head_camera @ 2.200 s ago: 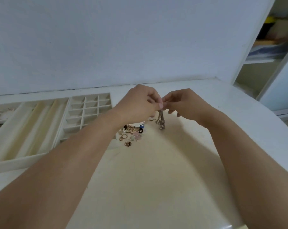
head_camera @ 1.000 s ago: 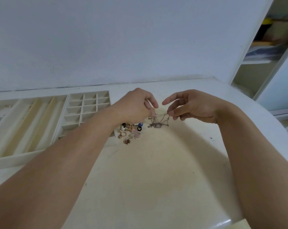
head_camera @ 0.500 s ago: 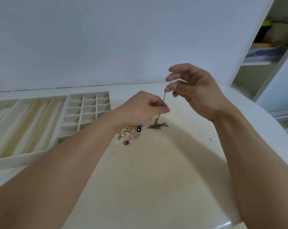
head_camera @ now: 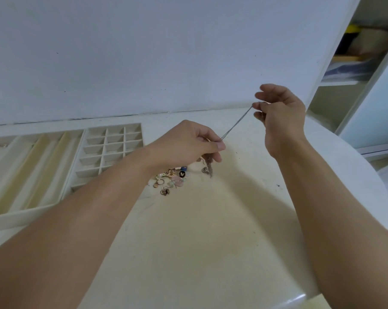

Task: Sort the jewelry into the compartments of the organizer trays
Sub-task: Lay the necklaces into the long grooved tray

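Head cam: right hand (head_camera: 280, 117) pinches the far end of a thin chain necklace (head_camera: 236, 124), pulled taut down to the left hand (head_camera: 188, 144), fingers curled round its bunched lower end, which dangles just above the table (head_camera: 211, 241). Small jewelry pile (head_camera: 169, 178) sits just left, beside the grid organizer tray (head_camera: 111, 148); the long-slot tray (head_camera: 28, 170) is further left.

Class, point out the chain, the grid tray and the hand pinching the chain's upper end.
chain (head_camera: 235, 125), head view, on its taut middle stretch
grid tray (head_camera: 84, 150), head view, on its left rim
right hand (head_camera: 280, 114), head view, on its back
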